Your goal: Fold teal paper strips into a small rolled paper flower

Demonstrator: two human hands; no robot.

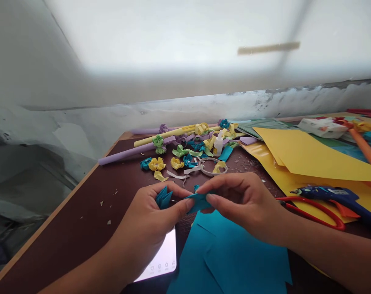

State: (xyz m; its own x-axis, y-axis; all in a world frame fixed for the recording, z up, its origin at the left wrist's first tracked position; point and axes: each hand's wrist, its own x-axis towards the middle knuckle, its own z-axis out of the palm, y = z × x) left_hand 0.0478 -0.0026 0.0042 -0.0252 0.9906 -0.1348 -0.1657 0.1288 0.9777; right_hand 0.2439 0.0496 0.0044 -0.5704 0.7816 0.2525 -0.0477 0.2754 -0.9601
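above the near edge of the desk (81, 220): both hands meet over a small piece of folded blue paper.
left hand (148, 216): fingers closed, thumb and forefinger pinched on the pleated end of the blue paper strip (197, 201), which fans out at the knuckles.
right hand (243, 202): fingertips pressed together on the other end of the same strip, thumb beneath, so the paper is clamped between the two hands.
where the strip is: held in the air just above the blue sheet (228, 253), touching only the fingers.
doing the fold well: a judgement only; each crease looks best pressed flat between thumb and fingertip, with edges lined up so the pleats stay even, and the finished pleats held tight in the left hand so they do not spring open.
nearby: red-handled scissors (310, 212) and a blue glue gun (335, 198) lie on the yellow sheets (310, 157) to the right; a small glue bottle (218, 145) stands among paper rosettes (157, 164) and rolled paper tubes (133, 151) farther back.
under the left wrist: a lit phone screen (162, 259) lies flat.
writing: no brand or label can be read; the glue gun's sticker and the phone icons are too small to make out.
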